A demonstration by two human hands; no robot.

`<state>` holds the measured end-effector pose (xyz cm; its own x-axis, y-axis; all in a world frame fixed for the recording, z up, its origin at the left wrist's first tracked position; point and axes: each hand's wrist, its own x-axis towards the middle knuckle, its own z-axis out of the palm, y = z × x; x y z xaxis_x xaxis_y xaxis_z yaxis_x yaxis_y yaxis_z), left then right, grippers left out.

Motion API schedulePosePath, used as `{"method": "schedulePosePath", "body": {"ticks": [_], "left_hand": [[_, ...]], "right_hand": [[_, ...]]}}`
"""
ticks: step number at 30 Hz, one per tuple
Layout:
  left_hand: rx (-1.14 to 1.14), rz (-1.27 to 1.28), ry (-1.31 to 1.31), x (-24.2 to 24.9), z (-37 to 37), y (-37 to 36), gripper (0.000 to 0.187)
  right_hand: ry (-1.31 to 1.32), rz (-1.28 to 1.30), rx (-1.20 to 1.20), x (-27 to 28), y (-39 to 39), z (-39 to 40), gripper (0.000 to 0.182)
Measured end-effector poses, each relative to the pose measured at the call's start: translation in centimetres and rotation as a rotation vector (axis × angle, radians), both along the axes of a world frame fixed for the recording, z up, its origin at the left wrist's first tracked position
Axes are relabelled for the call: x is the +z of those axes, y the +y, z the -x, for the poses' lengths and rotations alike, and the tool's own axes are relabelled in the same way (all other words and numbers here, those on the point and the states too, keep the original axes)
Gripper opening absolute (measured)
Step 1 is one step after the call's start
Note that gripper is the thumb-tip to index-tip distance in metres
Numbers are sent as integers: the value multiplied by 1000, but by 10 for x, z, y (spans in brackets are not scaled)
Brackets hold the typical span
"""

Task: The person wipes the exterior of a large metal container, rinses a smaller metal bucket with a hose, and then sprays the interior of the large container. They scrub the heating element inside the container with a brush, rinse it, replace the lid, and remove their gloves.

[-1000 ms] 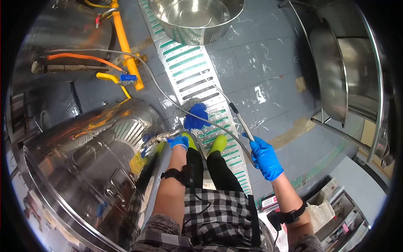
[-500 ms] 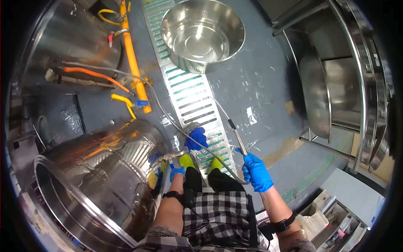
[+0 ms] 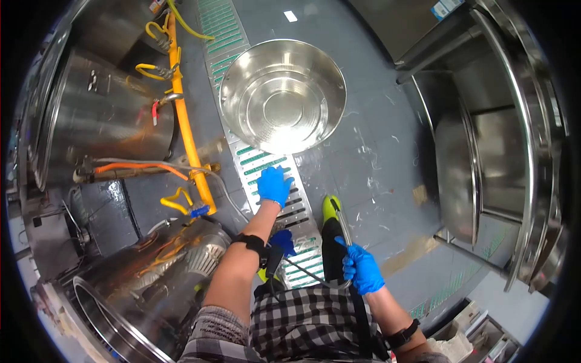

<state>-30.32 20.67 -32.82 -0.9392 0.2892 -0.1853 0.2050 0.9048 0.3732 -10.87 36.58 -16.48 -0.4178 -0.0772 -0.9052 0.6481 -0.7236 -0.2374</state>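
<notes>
Steel basin at twelve o'clock, our left hand near its rim

The round, wide-mouthed basin sits ahead of us at twelve o'clock, its shiny inside facing up and its left side over the slotted floor drain, which runs from eleven o'clock down to six. Taking the basin as the centre of the dial, we have our left hand at six o'clock, just beside the near rim, blue-gloved, back upward, released, with the fingers partly spread.

At five o'clock, well apart from the basin, our right hand, also gloved, is clenched around a slim metal wand. The wand slants up to a dark tip near our lime-green boot. Down at six o'clock, past our left hand, bunched blue material lies over the drain beside our forearm.

Farther out, at nine o'clock, a yellow pipe with valves runs alongside a big steel vessel. A grey hose starts near that vessel, crosses the pipe and drops toward our left forearm. At seven o'clock a second steel vessel shows its open rim; at three, a tubular metal rack stands over the grey tiles.
</notes>
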Motion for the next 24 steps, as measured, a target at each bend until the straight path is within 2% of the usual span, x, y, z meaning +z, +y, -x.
{"method": "schedulePosePath", "body": {"ticks": [2,4,6,8,9,12,13,16,18,20,22,24], "left_hand": [[-2,-13,38,-21,35,30,42],[-85,164,17,-35,59,57,41],[-89,235,-34,-52,74,74,39],[-189,346,-187,-75,86,80,38],[-234,422,-194,-82,91,84,28],[-298,455,-274,-124,95,81,17],[-332,409,-184,-139,92,77,14],[-367,436,-177,-123,95,81,12],[-423,386,-205,-78,113,91,12],[-324,279,-79,-44,136,105,13],[-223,277,12,10,168,124,26],[-29,185,99,52,201,134,36]], "right_hand": [[-44,-10,49,-4,23,20,30],[-66,14,72,-7,44,37,31],[-92,37,84,-6,63,51,32],[-105,72,112,-7,80,64,33],[-126,103,103,-9,89,68,35],[-116,111,105,-8,106,78,35],[-109,92,105,-7,111,79,35],[-79,62,153,1,129,76,42],[-88,28,166,14,138,78,40],[-83,-2,178,27,146,79,39],[5,-79,241,34,151,78,35],[28,-109,260,45,155,80,35]]}}
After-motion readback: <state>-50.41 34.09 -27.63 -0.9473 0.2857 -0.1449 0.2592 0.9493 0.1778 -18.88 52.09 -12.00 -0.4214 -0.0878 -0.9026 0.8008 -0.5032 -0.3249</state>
